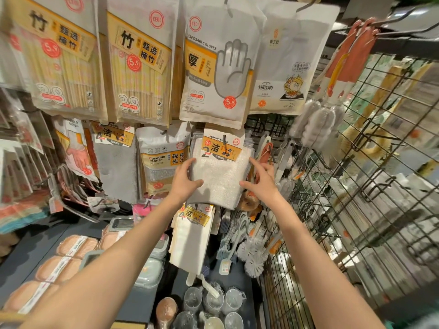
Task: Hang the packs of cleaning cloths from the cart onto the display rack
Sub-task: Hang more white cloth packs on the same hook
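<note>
A pack of white cleaning cloths (221,172) with an orange "Cleaning towels" label hangs on a hook of the display rack, in front of more packs of the same kind. My left hand (184,180) holds its left edge, thumb on the front and fingers behind. My right hand (260,180) touches its right edge with straight fingers, index finger pointing up. Another cloth pack (192,236) hangs lower down, and a grey cloth pack (117,162) hangs to the left.
Chopstick packs (140,67), disposable glove packs (213,67) and a cleaning sponge pack (164,162) hang around. A wire grid panel (356,186) with brushes (318,124) stands at the right. Soap boxes (69,257) and clear cups (209,305) lie on the shelf below.
</note>
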A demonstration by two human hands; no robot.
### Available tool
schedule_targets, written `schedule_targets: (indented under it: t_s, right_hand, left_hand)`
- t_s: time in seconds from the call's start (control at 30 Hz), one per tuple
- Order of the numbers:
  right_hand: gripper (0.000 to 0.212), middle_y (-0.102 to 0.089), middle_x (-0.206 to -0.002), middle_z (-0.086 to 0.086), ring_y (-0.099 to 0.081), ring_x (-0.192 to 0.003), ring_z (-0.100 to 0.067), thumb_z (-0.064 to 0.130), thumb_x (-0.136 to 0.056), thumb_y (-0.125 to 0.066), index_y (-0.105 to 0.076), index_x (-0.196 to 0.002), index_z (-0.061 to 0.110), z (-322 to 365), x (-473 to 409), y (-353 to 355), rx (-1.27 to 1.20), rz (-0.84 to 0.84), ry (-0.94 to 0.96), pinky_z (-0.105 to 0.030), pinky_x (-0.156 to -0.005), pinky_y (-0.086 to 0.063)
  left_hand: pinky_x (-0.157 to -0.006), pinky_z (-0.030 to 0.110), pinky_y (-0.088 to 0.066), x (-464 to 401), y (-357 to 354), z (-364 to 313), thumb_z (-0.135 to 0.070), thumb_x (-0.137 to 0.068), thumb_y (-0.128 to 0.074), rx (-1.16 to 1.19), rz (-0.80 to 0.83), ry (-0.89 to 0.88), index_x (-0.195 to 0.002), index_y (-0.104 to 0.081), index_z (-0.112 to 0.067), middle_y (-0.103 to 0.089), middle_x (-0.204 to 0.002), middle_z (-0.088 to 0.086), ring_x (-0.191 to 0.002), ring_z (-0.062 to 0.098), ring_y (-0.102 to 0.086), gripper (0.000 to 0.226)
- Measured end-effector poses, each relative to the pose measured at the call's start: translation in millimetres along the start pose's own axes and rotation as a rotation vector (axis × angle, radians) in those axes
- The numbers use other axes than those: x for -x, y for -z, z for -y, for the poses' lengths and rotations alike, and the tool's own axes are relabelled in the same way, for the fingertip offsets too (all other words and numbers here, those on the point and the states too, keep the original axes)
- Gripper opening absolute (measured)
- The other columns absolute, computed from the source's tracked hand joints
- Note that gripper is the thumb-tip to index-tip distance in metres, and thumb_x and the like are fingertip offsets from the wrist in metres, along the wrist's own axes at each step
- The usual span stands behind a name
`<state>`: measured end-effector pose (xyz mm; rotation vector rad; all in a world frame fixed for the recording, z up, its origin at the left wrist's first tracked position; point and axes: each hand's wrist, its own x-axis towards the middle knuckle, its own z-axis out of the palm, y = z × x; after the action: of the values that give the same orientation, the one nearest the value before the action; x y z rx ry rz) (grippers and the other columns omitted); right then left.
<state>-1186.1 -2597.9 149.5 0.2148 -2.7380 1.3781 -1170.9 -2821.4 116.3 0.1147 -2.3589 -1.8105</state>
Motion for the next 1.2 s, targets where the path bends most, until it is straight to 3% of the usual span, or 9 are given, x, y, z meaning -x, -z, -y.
schedule_targets:
  t_s: [0.1,0.37,0.47,0.6,0.8,0.87,0.97,1.1,1.2]
  right_hand:
    - [0.073,-0.022,-0.146,-0.005,-0.020,-0.138,-0.021,0.024,-0.083,-0.069,-0.030,-0.145,0.026,-4.7,10.4,0.1,0.041,0.004,0.012,-0.035,-0.113,-0.019]
    - [0.068,-0.024,-0.152,-0.001,-0.023,-0.140,-0.018,0.033,-0.088,-0.062,-0.027,-0.146,0.022,-9.7,32.4,-5.8,0.092,0.087,0.077,-0.036,-0.113,-0.022]
    - [0.066,-0.026,-0.152,0.002,-0.023,-0.140,-0.016,0.039,-0.088,-0.061,-0.030,-0.144,0.027,-9.0,44.2,-11.4,0.107,0.100,0.142,-0.040,-0.116,-0.023]
    - [0.066,-0.029,-0.150,0.003,-0.023,-0.139,-0.013,0.040,-0.086,-0.063,-0.034,-0.144,0.023,-1.8,66.3,-27.7,0.112,0.175,0.270,-0.027,-0.112,-0.020]
    - [0.068,-0.028,-0.151,0.003,-0.020,-0.142,-0.014,0.039,-0.085,-0.064,-0.033,-0.143,0.022,23.8,102.5,-92.8,0.161,0.367,0.449,-0.021,-0.111,-0.013]
    - [0.069,-0.027,-0.152,0.002,-0.018,-0.142,-0.014,0.036,-0.086,-0.064,-0.031,-0.144,0.021,42.6,117.0,-122.6,0.146,0.450,0.526,-0.018,-0.109,-0.011]
    - [0.069,-0.024,-0.154,-0.001,-0.016,-0.143,-0.014,0.033,-0.086,-0.064,-0.030,-0.145,0.020,73.0,150.6,-171.8,0.096,0.621,0.604,-0.026,-0.113,-0.014]
    - [0.077,-0.026,-0.153,0.002,-0.017,-0.143,-0.013,0.052,-0.079,-0.057,-0.029,-0.144,0.023,110.1,214.6,-234.4,0.034,0.847,0.754,-0.037,-0.117,-0.017]
    - [0.079,-0.027,-0.152,0.003,-0.018,-0.142,-0.012,0.055,-0.077,-0.055,-0.029,-0.145,0.023,137.2,264.7,-274.1,0.018,0.973,0.882,-0.033,-0.115,-0.017]
  left_hand:
    - [-0.114,0.047,-0.030,13.9,-3.2,1.3,-0.001,-0.083,-0.068,-0.069,-0.016,0.022,-0.144,-0.037,-0.017,-0.032,-0.148,0.011,-0.137,0.028,-0.033,0.071]
    - [-0.110,0.028,-0.023,45.3,-10.6,0.9,-0.007,-0.081,-0.070,-0.138,-0.057,-0.106,-0.144,-0.035,-0.016,-0.034,-0.148,0.005,-0.135,0.016,-0.034,0.072]
    - [-0.115,0.033,-0.022,61.7,-8.5,6.7,-0.013,-0.081,-0.073,-0.152,-0.027,-0.177,-0.145,-0.033,-0.019,-0.031,-0.151,0.003,-0.132,0.008,-0.028,0.075]
    - [-0.115,0.032,-0.022,97.0,4.0,18.0,-0.031,-0.076,-0.075,-0.116,-0.052,-0.219,-0.143,-0.036,-0.023,-0.031,-0.149,-0.006,-0.135,0.009,-0.028,0.079]
    - [-0.113,0.031,-0.023,173.6,51.8,50.0,-0.052,-0.069,-0.065,-0.234,-0.242,-0.149,-0.132,-0.036,-0.043,-0.035,-0.146,-0.006,-0.137,0.011,-0.029,0.070]
    - [-0.114,0.034,-0.026,207.1,74.4,60.7,-0.042,-0.075,-0.071,-0.230,-0.331,-0.088,-0.132,-0.036,-0.044,-0.036,-0.145,-0.003,-0.135,0.013,-0.032,0.067]
    - [-0.115,0.036,-0.025,262.6,109.8,75.1,-0.027,-0.083,-0.072,-0.211,-0.477,0.020,-0.128,-0.033,-0.053,-0.030,-0.147,-0.005,-0.135,0.011,-0.028,0.065]
    - [-0.115,0.035,-0.026,346.4,149.0,88.3,-0.038,-0.080,-0.071,-0.266,-0.725,0.105,-0.137,-0.036,-0.039,-0.032,-0.146,-0.002,-0.137,0.014,-0.030,0.067]
    - [-0.114,0.032,-0.025,414.9,172.8,91.4,-0.041,-0.076,-0.071,-0.332,-0.885,0.178,-0.135,-0.035,-0.037,-0.036,-0.144,0.001,-0.135,0.015,-0.032,0.069]
